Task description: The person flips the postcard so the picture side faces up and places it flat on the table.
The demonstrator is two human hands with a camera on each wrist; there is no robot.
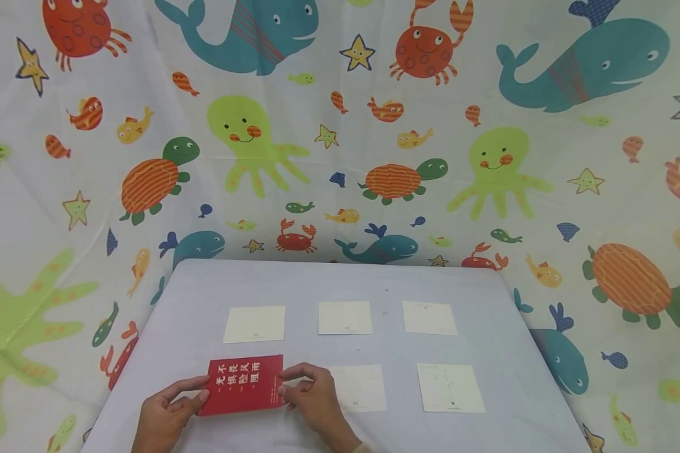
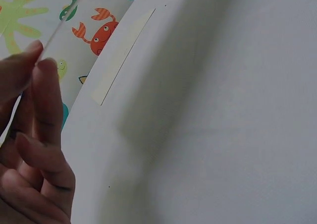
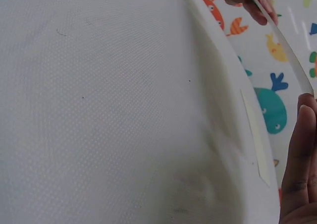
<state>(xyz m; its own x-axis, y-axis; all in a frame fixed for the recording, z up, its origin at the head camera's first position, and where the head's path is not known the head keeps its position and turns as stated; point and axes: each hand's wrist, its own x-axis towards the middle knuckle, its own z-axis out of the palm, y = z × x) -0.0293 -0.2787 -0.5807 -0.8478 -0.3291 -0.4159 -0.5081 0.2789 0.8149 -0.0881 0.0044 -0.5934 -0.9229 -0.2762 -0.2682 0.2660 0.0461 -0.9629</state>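
Observation:
A red card [image 1: 240,387] with white printed characters is held up above the table's front left, its printed face toward the head camera. My left hand [image 1: 167,412] pinches its left edge between thumb and fingers. On the opposite edge, my right hand [image 1: 317,399] pinches it the same way. Both wrist views show the card nearly edge-on, a thin strip [image 3: 287,50] in the right one. The left hand [image 2: 37,135] fills the left side of its own wrist view. Just right of the right hand lies a cream card [image 1: 362,387], partly hidden by that hand.
On the white table [image 1: 317,280], more cream cards lie flat: a back row of a left card [image 1: 255,324], a middle card [image 1: 344,318] and a right card [image 1: 429,318], plus a front right card [image 1: 451,388]. A sea-animal curtain [image 1: 340,126] hangs behind and around the table.

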